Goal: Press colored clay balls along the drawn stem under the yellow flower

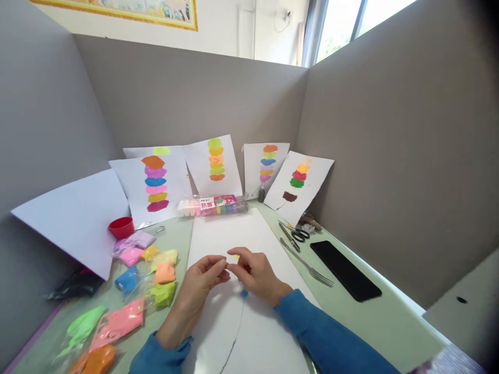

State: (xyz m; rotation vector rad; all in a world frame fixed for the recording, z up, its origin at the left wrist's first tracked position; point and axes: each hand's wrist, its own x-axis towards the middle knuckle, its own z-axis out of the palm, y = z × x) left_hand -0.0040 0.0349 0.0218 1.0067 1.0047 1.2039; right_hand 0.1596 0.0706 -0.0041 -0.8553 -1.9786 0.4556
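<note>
My left hand (208, 272) is closed in a pinch over the white paper (218, 236), and its fingertips meet those of my right hand (255, 271). The fingers of my right hand are curled, with the index finger raised above the thumb. Whatever is pinched between the fingertips is too small to make out. A small yellow patch (236, 257) shows between the right thumb and index finger. Beneath my right hand, a small blue dab (244, 293) lies on the paper, at the top of a thin dark drawn line (234, 343).
Bags of coloured clay (127, 280) and a red cup (121, 227) lie left. Behind stands a clear clay pack (214, 204) before painted sheets (156, 182). On the right are a fork (312, 270), scissors (300, 235), a craft knife (289, 237) and a black phone (345, 270). Grey partitions (187, 93) enclose the table.
</note>
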